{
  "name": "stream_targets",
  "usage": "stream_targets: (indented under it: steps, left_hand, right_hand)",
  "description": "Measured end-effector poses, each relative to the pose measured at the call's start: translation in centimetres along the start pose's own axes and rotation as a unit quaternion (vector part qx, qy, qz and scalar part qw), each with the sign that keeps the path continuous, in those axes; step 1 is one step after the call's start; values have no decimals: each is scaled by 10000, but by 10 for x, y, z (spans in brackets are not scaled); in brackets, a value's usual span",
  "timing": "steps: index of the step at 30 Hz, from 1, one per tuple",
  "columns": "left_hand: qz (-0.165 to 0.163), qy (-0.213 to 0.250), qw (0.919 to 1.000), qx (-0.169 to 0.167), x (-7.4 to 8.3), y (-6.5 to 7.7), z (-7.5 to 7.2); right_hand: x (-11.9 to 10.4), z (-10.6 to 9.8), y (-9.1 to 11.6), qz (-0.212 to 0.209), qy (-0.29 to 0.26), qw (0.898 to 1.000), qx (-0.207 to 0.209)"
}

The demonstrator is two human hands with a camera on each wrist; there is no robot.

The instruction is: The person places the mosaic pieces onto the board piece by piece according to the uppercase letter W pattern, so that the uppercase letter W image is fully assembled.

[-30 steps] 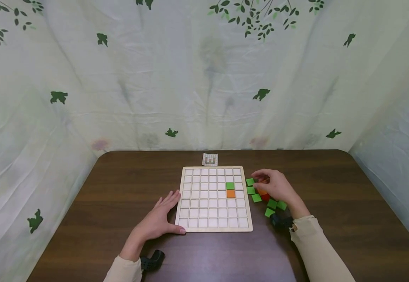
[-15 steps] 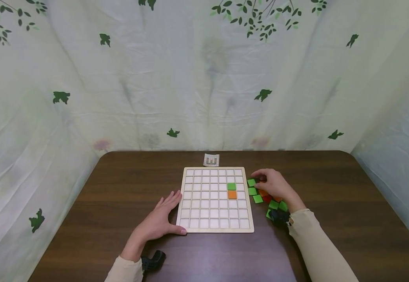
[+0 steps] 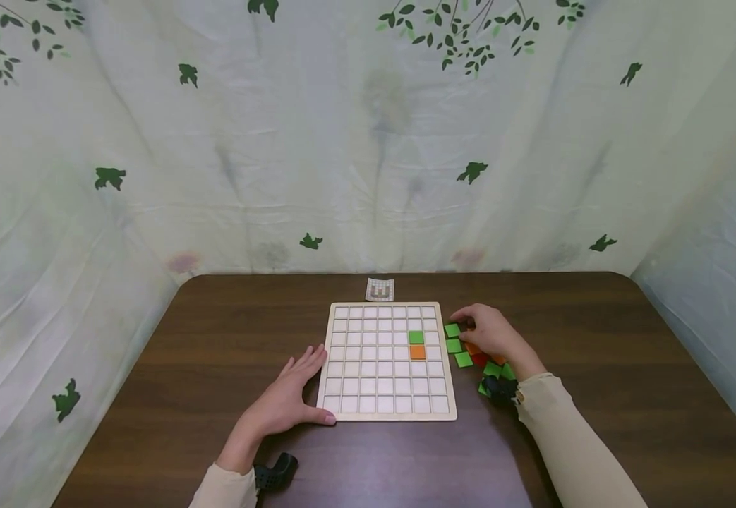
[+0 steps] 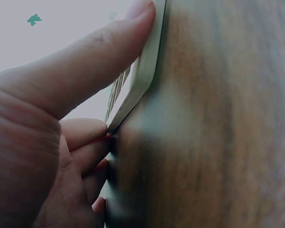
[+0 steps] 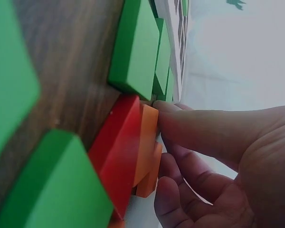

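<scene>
A pale wooden grid board lies flat on the table, with one green tile above one orange tile in its cells. My left hand rests at the board's near left corner, thumb at the front edge and fairly straight fingers along the left side. To the right of the board, my right hand has thumb and index finger at opposite edges of the farthest loose green tile, pinching it. More green tiles, a red tile and orange tiles lie beside and below this hand, partly hidden.
A small printed card with a grid pattern lies behind the board. Black wrist devices sit on both wrists, the right one over several green tiles. A pale curtain with leaf prints hangs behind the brown table.
My right hand shifts only slightly at the loose tiles, its wrist moving a little left over the nearer green ones. The left hand, the board and its two tiles stay put.
</scene>
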State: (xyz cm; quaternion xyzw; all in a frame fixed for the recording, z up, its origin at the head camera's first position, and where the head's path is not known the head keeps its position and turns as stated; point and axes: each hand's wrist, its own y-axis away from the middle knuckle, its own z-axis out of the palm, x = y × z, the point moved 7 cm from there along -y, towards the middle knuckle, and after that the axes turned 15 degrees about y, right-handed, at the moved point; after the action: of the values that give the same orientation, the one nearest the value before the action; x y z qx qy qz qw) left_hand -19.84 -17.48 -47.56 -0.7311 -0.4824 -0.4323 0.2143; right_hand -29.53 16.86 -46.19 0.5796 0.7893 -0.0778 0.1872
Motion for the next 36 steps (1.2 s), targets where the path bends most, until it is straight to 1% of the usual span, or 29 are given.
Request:
stream_targets:
  steps: [7,15,25,36]
  left_hand:
    - [-60,14,10000,17,-1,0,-1]
    - [-67,1,10000,28,-1,-1,-2]
    - [-50,18,10000,29,-2,0,-2]
    - [-79,28,10000,-7,-3,-1,0]
  right_hand:
    - [-2,-2,-3,-83,168,9998,-25]
    - [-2,-3,-2,27,143,9999,-91]
    - [-3,-7,2,82,104,9999,-16]
    - [-6,-9,11,89,-86,9998,160]
